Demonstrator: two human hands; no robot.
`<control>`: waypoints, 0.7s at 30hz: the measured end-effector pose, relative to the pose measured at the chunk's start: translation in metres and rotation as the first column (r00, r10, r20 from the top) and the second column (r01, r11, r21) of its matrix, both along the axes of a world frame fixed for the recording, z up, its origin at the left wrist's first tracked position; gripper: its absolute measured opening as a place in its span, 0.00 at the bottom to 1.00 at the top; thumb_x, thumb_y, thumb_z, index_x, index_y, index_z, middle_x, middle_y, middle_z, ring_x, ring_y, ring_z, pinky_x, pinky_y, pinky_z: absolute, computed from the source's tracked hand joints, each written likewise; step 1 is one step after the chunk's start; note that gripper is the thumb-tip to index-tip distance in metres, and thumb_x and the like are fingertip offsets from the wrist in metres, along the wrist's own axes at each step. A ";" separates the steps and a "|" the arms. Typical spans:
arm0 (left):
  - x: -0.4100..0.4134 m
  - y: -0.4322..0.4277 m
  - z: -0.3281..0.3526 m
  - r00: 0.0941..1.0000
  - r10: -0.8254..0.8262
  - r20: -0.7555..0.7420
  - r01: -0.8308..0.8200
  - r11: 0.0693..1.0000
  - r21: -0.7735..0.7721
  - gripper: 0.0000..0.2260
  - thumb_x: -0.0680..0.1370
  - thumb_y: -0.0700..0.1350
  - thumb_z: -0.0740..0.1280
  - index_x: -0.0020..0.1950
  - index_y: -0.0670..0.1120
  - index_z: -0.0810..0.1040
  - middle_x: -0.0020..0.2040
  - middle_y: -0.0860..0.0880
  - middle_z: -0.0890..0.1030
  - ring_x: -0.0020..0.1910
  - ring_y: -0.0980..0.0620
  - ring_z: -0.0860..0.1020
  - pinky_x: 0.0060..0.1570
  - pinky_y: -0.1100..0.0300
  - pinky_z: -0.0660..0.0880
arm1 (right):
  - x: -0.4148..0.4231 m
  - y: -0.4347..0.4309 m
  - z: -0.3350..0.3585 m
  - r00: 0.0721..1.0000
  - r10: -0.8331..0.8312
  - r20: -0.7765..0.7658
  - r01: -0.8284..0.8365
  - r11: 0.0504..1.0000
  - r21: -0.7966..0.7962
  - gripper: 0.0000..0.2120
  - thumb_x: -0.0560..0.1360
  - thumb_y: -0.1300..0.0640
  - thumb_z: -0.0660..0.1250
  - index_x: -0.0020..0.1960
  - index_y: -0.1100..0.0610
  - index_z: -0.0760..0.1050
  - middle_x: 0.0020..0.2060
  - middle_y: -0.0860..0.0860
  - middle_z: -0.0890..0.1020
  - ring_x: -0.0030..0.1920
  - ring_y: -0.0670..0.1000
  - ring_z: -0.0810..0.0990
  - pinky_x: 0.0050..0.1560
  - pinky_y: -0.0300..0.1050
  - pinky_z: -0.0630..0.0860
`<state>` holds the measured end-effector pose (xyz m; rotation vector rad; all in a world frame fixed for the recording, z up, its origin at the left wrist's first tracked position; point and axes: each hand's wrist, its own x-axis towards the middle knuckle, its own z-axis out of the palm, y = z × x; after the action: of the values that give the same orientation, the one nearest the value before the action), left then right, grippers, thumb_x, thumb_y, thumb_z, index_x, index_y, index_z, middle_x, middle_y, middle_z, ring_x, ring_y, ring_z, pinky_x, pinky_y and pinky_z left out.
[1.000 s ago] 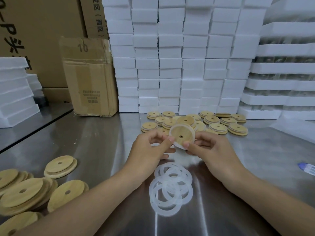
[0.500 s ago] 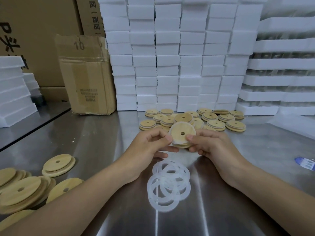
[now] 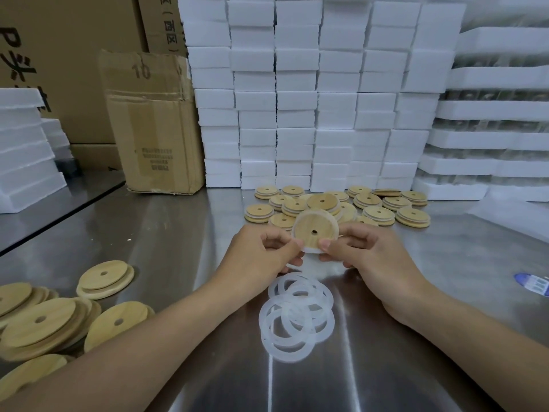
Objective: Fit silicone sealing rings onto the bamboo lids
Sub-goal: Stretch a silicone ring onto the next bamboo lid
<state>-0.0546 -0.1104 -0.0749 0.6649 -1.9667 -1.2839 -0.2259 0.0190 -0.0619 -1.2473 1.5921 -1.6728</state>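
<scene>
A round bamboo lid [image 3: 315, 230] with a small centre hole is held tilted above the steel table, a white silicone ring around its rim. My left hand [image 3: 261, 254] pinches the lid's lower left edge. My right hand [image 3: 359, 257] pinches its lower right edge, thumb on the face. A loose pile of several translucent silicone rings [image 3: 297, 316] lies on the table just below my hands. Behind the held lid sits a cluster of several bamboo lids [image 3: 365, 209]. At the left lies a pile of larger-looking bamboo lids [image 3: 50, 319].
The steel table [image 3: 166, 242] is backed by a wall of white foam blocks [image 3: 297, 99]. A cardboard box [image 3: 151, 123] stands at the back left, more foam [image 3: 23, 150] at far left. A blue-and-white item [image 3: 534, 285] lies at the right edge.
The lid has turned slightly in my fingers, and the white ring shows more along its lower edge. Both hands stay in the same spot above the ring pile.
</scene>
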 end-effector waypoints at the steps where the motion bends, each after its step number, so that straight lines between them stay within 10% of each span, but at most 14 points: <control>1: 0.001 0.000 0.001 1.000 -0.017 0.007 0.017 1.000 0.001 0.07 0.82 0.45 0.74 0.46 0.46 0.89 0.43 0.48 0.89 0.46 0.51 0.89 0.44 0.59 0.83 | 0.000 0.001 0.000 1.000 0.000 0.011 0.000 1.000 0.005 0.04 0.76 0.57 0.77 0.51 0.54 0.88 0.44 0.55 0.90 0.47 0.50 0.89 0.42 0.31 0.75; 8: -0.003 0.001 0.011 0.995 -0.086 0.049 0.088 0.996 -0.034 0.06 0.83 0.45 0.73 0.47 0.48 0.89 0.45 0.49 0.90 0.45 0.52 0.89 0.37 0.60 0.81 | -0.009 -0.003 0.004 0.962 -0.037 0.269 0.006 0.993 0.114 0.13 0.74 0.51 0.78 0.54 0.59 0.87 0.53 0.56 0.89 0.49 0.45 0.86 0.50 0.44 0.71; 21: 0.002 -0.002 0.012 0.999 -0.040 -0.026 0.044 0.985 0.166 0.06 0.76 0.47 0.80 0.47 0.45 0.90 0.46 0.47 0.90 0.43 0.50 0.89 0.37 0.60 0.81 | -0.001 -0.003 0.003 0.992 -0.003 0.129 -0.005 0.998 0.067 0.10 0.73 0.53 0.79 0.53 0.56 0.86 0.47 0.54 0.90 0.51 0.50 0.89 0.48 0.44 0.72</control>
<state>-0.0530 -0.1123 -0.0630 0.6895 -1.8788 -1.4867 -0.2267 0.0157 -0.0592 -1.0836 1.5562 -1.6505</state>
